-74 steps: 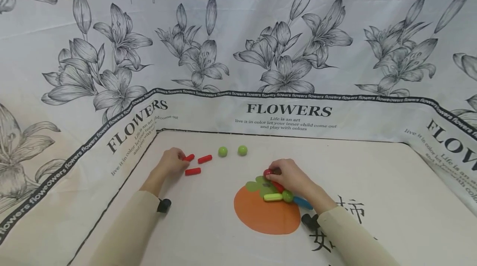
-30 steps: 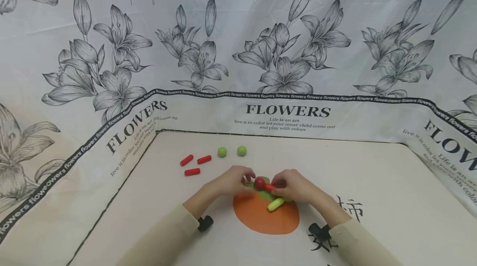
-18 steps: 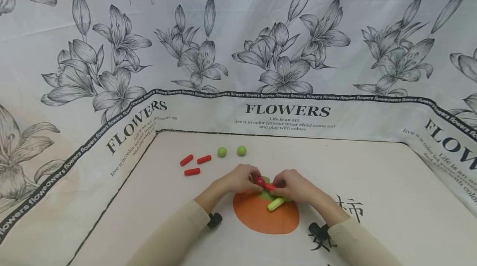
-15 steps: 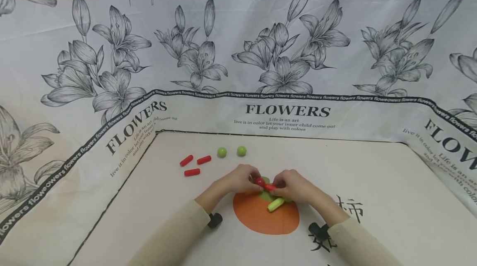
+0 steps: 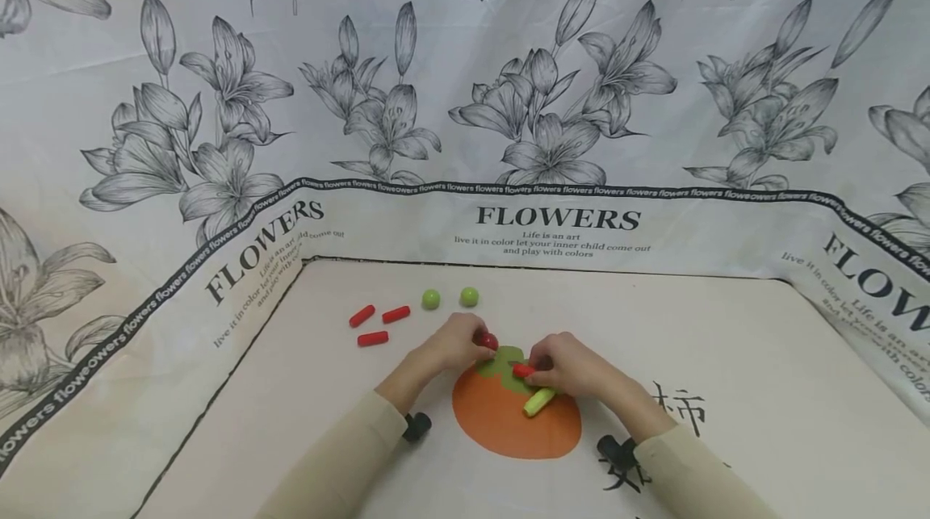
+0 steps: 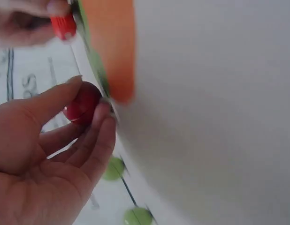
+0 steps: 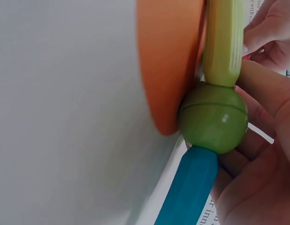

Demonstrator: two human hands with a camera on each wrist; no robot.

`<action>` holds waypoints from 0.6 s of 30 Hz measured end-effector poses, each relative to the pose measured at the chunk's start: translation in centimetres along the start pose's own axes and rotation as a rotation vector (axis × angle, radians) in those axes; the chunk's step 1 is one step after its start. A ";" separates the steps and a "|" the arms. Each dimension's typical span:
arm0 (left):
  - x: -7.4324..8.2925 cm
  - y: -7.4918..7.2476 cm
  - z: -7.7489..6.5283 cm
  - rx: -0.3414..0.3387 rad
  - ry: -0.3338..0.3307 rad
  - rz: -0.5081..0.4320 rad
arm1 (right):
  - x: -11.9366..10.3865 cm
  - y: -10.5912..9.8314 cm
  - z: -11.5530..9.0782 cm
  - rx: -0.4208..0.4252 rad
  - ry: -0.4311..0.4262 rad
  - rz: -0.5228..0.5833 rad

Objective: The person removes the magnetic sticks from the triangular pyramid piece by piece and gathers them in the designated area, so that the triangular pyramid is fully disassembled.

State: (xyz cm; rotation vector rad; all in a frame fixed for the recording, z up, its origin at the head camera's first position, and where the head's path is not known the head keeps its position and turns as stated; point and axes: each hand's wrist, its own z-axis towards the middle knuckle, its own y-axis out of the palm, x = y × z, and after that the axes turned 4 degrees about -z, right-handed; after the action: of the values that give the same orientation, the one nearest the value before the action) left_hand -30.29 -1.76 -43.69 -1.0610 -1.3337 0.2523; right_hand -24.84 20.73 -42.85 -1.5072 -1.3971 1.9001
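Observation:
My left hand (image 5: 456, 341) pinches a dark red ball (image 6: 84, 103) between thumb and fingertips, over the left side of a printed orange persimmon (image 5: 508, 426). To its right, my right hand (image 5: 570, 366) grips a red rod (image 5: 522, 371), whose free end points left. A gap separates the ball from that end. In the right wrist view, a green ball (image 7: 213, 117) by the right fingers joins a yellow-green rod (image 7: 224, 42) and a blue rod (image 7: 189, 187). My right hand hides the red rod's other end.
Several loose pieces lie at the back left of the white tabletop (image 5: 697, 325): red rods (image 5: 373, 338) and two green balls (image 5: 431, 299). Black printed characters (image 5: 679, 408) are on the right. A flower-printed cloth (image 5: 567, 216) rises behind and beside the table.
Earlier, the left hand came from the loose red rods to the red ball at the red rod's end. Since then it has moved left and back with the ball, parting it from the rod.

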 end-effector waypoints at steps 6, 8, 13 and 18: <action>-1.9 -1.2 0.6 0.145 -0.123 -0.025 | 0.0 -0.2 -0.2 0.002 0.034 -0.010; -2.4 -1.5 1.0 0.184 -0.155 -0.029 | -0.1 -0.3 -0.3 0.001 0.042 -0.004; -3.2 -2.2 1.9 0.254 -0.228 -0.038 | -0.1 -0.2 -0.1 -0.002 0.034 0.010; -3.8 -2.6 2.7 0.261 -0.238 -0.062 | 0.0 0.1 0.0 0.004 0.039 0.018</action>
State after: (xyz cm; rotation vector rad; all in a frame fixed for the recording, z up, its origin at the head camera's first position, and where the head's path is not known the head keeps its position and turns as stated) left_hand -34.75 -4.49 -44.59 -0.7854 -1.4971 0.5046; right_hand -24.81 20.62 -42.94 -1.5515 -1.3663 1.8726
